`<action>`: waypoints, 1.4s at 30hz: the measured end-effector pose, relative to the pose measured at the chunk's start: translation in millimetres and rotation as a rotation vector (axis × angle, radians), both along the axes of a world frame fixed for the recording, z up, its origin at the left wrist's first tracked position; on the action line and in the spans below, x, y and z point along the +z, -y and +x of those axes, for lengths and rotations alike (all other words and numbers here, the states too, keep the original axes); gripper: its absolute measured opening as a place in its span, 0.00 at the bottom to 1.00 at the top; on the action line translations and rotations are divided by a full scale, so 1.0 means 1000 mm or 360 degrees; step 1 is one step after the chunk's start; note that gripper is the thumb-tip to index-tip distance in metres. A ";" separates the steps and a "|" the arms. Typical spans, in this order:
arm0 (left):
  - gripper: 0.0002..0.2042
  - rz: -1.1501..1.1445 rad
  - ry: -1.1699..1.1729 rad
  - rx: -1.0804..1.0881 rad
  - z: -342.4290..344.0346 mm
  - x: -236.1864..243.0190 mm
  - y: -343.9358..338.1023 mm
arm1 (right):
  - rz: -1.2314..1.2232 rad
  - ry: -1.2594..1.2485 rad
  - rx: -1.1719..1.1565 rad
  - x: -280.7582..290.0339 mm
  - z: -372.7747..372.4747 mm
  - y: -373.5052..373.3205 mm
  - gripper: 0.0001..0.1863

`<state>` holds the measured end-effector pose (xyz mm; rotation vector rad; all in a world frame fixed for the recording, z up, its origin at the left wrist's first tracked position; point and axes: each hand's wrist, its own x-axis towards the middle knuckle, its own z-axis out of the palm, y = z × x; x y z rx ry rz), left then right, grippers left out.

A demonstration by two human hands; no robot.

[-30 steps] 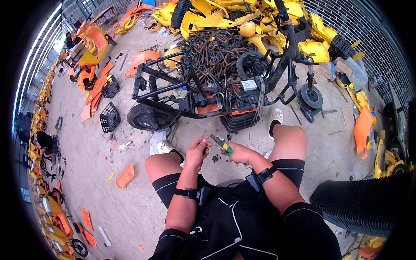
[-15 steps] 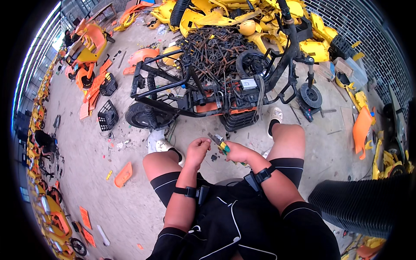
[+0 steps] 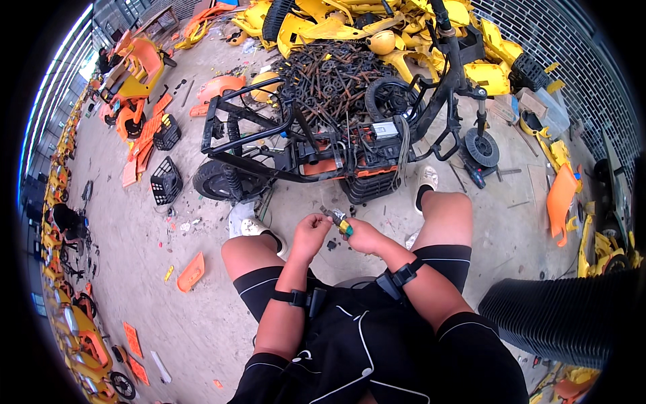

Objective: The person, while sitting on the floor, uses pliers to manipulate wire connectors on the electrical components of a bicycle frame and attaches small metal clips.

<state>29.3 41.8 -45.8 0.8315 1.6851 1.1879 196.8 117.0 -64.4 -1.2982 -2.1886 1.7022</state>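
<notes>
Wrapped around the handles of green-and-yellow pliers (image 3: 345,227), the right hand (image 3: 365,237) hides most of their length; only the metal head and a stretch of coloured handle show. They are held on the near side of the stripped scooter frame (image 3: 289,161), below its middle. Beside the pliers' head, the left hand (image 3: 311,236) has its fingers curled in; whether they pinch something small, I cannot tell. Behind the scooter frame, rusty metal parts (image 3: 323,84) are too tangled to sort by eye. Right of it, ribbed black stacked pieces (image 3: 552,316) run into the dark lens rim.
</notes>
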 end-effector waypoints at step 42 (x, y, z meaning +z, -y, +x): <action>0.08 0.0184 0.0937 0.0231 -0.011 0.024 0.004 | -0.0068 0.0452 -0.0280 -0.052 0.030 -0.018 0.16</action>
